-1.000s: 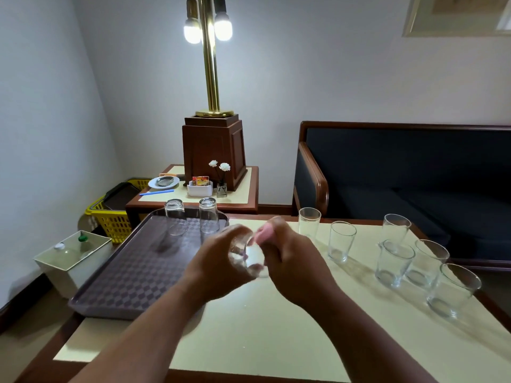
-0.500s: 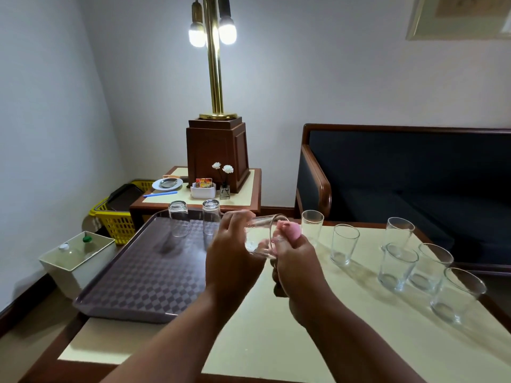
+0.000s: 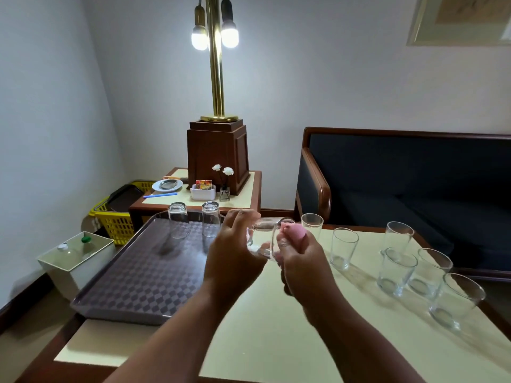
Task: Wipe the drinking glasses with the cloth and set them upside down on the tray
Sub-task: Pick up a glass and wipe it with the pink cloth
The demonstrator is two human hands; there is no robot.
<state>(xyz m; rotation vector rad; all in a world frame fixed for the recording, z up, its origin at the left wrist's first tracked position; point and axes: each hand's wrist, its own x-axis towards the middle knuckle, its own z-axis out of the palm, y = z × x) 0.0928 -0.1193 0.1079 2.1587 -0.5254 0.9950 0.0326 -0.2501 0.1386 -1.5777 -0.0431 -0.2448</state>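
My left hand (image 3: 235,250) grips a clear drinking glass (image 3: 262,239) lying on its side above the table, mouth toward the right. My right hand (image 3: 301,261) pinches a pink cloth (image 3: 294,230) at the glass's rim. Two glasses, one (image 3: 178,222) and another (image 3: 210,221), stand upside down at the far end of the brown checkered tray (image 3: 143,275). Several upright glasses stand on the table to the right, among them one (image 3: 311,225), another (image 3: 343,248) and a near one (image 3: 456,299).
The cream table (image 3: 276,341) has a dark wooden edge. Behind it are a side table with a lamp base (image 3: 218,156), a small flower vase (image 3: 224,189) and a dish. A dark sofa (image 3: 414,189) lies right; a yellow basket (image 3: 116,219) and white bin (image 3: 74,252) sit left.
Both hands rose and moved away from me with the glass. The glass turned onto its side, and the pink cloth now shows at its rim.
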